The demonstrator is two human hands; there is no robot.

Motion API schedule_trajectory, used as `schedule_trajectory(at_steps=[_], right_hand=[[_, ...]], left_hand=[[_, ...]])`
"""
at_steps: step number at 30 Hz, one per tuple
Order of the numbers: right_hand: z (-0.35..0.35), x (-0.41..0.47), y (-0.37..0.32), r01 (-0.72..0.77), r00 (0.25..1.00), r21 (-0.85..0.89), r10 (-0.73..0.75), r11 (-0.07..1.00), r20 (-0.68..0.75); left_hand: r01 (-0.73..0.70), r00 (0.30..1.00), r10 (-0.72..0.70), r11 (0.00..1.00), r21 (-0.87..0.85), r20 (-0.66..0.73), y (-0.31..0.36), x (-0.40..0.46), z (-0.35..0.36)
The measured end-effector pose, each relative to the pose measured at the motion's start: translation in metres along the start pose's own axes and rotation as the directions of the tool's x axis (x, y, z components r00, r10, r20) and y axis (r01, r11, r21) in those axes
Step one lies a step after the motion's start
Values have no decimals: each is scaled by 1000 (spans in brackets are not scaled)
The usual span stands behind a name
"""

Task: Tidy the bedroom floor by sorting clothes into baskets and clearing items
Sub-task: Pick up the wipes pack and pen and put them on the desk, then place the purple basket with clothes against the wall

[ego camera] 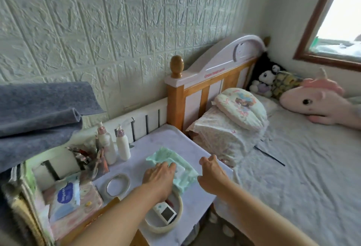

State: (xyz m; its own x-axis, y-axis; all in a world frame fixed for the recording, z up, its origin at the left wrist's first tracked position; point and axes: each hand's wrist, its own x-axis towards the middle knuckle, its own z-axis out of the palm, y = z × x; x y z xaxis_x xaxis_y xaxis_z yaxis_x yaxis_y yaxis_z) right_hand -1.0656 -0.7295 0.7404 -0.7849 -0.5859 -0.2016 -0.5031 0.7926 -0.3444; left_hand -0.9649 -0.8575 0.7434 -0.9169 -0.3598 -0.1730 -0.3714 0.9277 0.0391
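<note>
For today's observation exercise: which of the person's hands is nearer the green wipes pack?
Left. The left hand rests on the green wipes pack; the right hand hovers just beside its right edge, apparently not touching.

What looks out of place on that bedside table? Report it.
The crumpled green wipes packet lies askew mid-table under the left hand. A small white screen device sits tilted inside the round cream tray. Nothing looks spilled.

I see two bare forearms, no sleeves in view. Left hand (158,175) and right hand (212,170) bare: no gloves, rings, watch or bands at wrists.
</note>
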Motion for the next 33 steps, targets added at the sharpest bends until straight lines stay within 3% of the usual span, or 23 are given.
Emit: schedule_trajectory(at_steps=[7, 15, 22, 33], right_hand=[[-12, -100, 35, -147, 984, -15, 145, 989, -102], [-21, -231, 100, -470, 867, 71, 475, 880, -149], [-20, -395, 172, -669, 695, 174, 691, 723, -197], [28, -654, 227, -844, 417, 289, 892, 451, -174]], left_hand=[[-289, 957, 289, 957, 15, 7, 62, -32, -6], [-588, 809, 584, 805, 79, 73, 168, -96, 13], [-759, 651, 758, 645, 92, 52, 296, -199, 31], [-948, 315, 945, 309, 79, 87, 447, -409, 91]])
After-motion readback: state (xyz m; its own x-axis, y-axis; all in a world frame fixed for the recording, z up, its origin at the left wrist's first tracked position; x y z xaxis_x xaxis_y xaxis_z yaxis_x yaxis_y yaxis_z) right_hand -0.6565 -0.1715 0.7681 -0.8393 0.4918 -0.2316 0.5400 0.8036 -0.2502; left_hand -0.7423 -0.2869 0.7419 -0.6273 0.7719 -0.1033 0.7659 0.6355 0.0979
